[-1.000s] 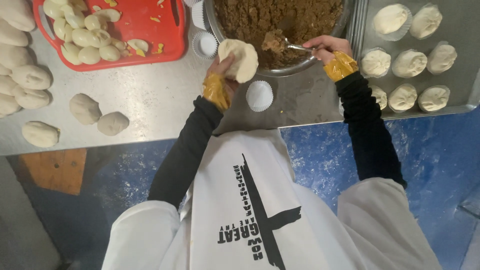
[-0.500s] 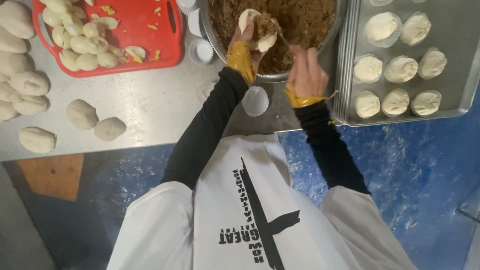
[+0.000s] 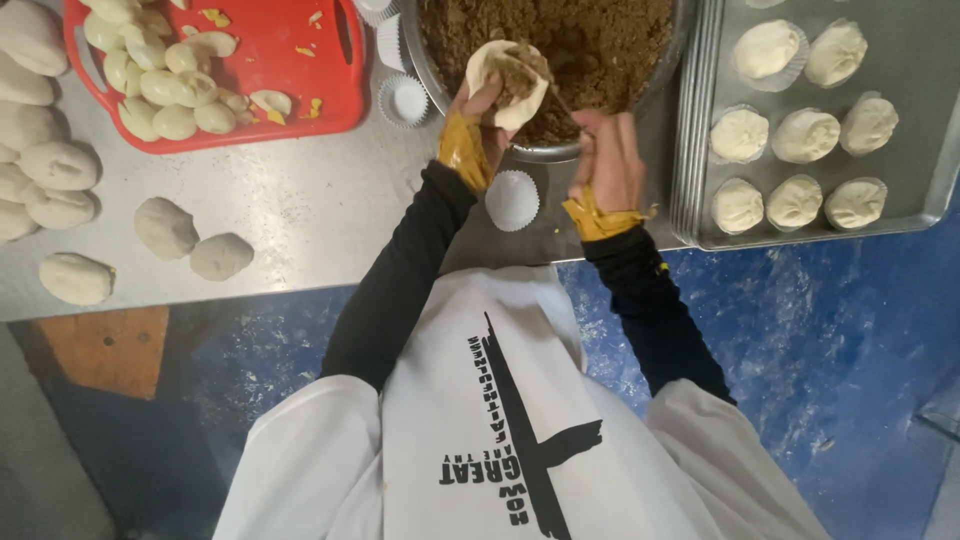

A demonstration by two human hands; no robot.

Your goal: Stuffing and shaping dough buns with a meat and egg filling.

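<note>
While the dough disc sits over the bowl: both hands work at its near rim.
Left hand [image 3: 478,108]: closed under the dough [image 3: 505,78], cupping it from below; yellow tape wraps the wrist.
Dough: a pale flat round with brown filling on it, held over the bowl's [image 3: 432,62] 6 o'clock edge.
Right hand [image 3: 607,158]: fingers curled shut around a thin utensil [image 3: 566,103] whose tip reaches the dough; taped wrist too.
Bowl: metal, full of brown crumbly filling [image 3: 610,40], at 12 o'clock from the person.
Tray [image 3: 925,190]: at 2 o'clock, holding filled buns [image 3: 795,200] in paper cups.
Red board [image 3: 290,70]: at 10 o'clock, with peeled pale pieces [image 3: 165,85].
Dough balls [image 3: 165,225]: loose on the steel table [image 3: 300,210] at 9 o'clock.
Paper cup [image 3: 512,198]: empty, on the table between the forearms.
</note>
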